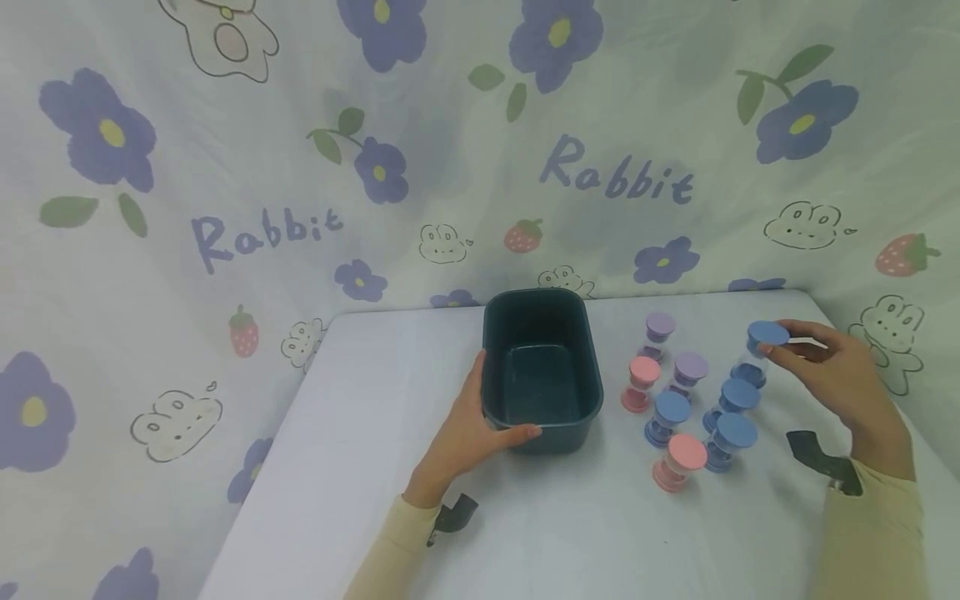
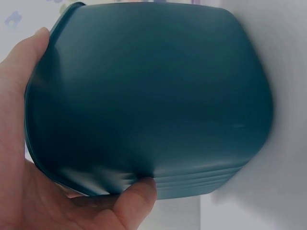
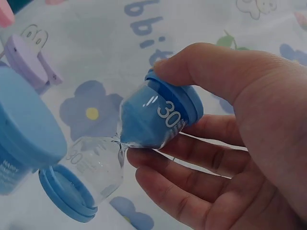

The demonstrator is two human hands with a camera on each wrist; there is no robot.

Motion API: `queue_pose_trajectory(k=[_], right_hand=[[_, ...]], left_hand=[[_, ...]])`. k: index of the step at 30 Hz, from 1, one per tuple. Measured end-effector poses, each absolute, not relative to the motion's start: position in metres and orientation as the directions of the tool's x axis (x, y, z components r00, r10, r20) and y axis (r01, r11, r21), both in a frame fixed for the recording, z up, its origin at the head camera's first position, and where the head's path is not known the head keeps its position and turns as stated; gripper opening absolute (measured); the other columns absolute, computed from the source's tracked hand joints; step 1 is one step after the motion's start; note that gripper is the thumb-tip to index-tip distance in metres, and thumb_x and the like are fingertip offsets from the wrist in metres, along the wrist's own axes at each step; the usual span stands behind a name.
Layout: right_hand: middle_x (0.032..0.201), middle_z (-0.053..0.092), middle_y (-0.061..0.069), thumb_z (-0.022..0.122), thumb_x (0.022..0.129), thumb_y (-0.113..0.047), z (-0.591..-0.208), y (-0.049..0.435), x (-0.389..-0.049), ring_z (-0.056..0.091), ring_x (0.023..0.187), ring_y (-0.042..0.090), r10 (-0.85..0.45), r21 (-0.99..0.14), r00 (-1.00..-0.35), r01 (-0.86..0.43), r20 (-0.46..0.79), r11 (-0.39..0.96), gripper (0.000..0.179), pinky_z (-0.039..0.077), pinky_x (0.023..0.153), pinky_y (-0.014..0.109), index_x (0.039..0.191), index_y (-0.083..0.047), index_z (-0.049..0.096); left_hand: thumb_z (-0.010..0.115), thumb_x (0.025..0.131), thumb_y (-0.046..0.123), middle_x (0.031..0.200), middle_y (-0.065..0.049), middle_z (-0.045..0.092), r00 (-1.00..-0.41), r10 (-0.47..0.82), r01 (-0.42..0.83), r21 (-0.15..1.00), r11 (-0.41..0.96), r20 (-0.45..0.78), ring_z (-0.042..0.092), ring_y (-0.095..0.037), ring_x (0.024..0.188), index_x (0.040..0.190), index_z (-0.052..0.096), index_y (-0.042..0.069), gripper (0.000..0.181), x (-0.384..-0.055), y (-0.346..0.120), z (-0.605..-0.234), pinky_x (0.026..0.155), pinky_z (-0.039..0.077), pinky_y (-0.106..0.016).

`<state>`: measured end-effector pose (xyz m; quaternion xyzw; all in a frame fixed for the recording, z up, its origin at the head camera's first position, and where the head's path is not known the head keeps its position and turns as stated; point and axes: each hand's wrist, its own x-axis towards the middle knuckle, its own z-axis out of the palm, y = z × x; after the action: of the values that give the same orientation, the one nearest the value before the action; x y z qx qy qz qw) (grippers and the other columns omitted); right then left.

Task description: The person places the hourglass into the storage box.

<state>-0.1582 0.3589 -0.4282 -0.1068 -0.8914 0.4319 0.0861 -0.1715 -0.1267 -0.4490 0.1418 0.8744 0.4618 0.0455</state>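
My left hand (image 1: 463, 429) holds the dark green plastic bin (image 1: 551, 438) by its near left corner, the thumb over the front rim and the fingers along the left side. In the left wrist view the bin's outer wall (image 2: 153, 96) fills most of the picture. At the right, my right hand (image 1: 840, 375) pinches the top cap of a blue hourglass (image 1: 767, 332) between thumb and fingers. Up close, the hourglass (image 3: 156, 112) is marked "30", with blue sand in the bulb by the hand. Its other cap points away from the palm.
Between bin and right hand stand more hourglasses: blue ones (image 1: 672, 407) (image 1: 739, 393) (image 1: 733, 432), pink ones (image 1: 644, 371) (image 1: 686, 452) and purple ones (image 1: 660, 325) (image 1: 691, 367). A white table (image 1: 375, 400) lies beneath, backed by a patterned curtain (image 1: 450, 167).
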Motion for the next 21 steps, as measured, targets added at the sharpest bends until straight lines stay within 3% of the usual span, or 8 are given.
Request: queue_pose_trajectory(k=[10, 16, 21], right_hand=[[0.079, 0.055, -0.047, 0.078, 0.092, -0.040, -0.412, 0.345, -0.153, 0.056, 0.073, -0.022, 0.310, -0.795, -0.942, 0.089, 0.128, 0.600, 0.061, 0.039, 0.064, 0.005, 0.139, -0.005, 0.059], [0.085, 0.057, -0.044, 0.080, 0.092, -0.030, -0.400, 0.337, -0.151, 0.058, 0.074, -0.023, 0.302, -0.813, -0.932, 0.014, 0.200, 0.582, 0.046, 0.040, 0.065, -0.001, 0.131, -0.012, 0.065], [0.096, 0.056, -0.041, 0.081, 0.091, -0.027, -0.385, 0.328, -0.152, 0.057, 0.075, -0.024, 0.286, -0.797, -0.917, -0.055, 0.279, 0.601, 0.046, 0.040, 0.068, -0.003, 0.131, -0.011, 0.065]], left_hand=[[0.088, 0.070, 0.063, 0.173, 0.016, 0.015, -0.947, 0.312, 0.226, 0.840, 0.494, 0.072, 0.025, -0.020, 0.160, 0.166, 0.004, 0.037, 0.131, -0.172, -0.127, -0.451, 0.124, 0.032, -0.062], [0.089, 0.070, 0.063, 0.173, 0.014, 0.016, -0.945, 0.318, 0.231, 0.842, 0.488, 0.075, 0.025, -0.020, 0.160, 0.167, 0.005, 0.034, 0.131, -0.170, -0.127, -0.448, 0.124, 0.032, -0.062], [0.089, 0.071, 0.062, 0.174, 0.009, 0.017, -0.943, 0.323, 0.243, 0.839, 0.487, 0.085, 0.025, -0.021, 0.160, 0.167, 0.005, 0.030, 0.132, -0.170, -0.129, -0.446, 0.124, 0.032, -0.063]])
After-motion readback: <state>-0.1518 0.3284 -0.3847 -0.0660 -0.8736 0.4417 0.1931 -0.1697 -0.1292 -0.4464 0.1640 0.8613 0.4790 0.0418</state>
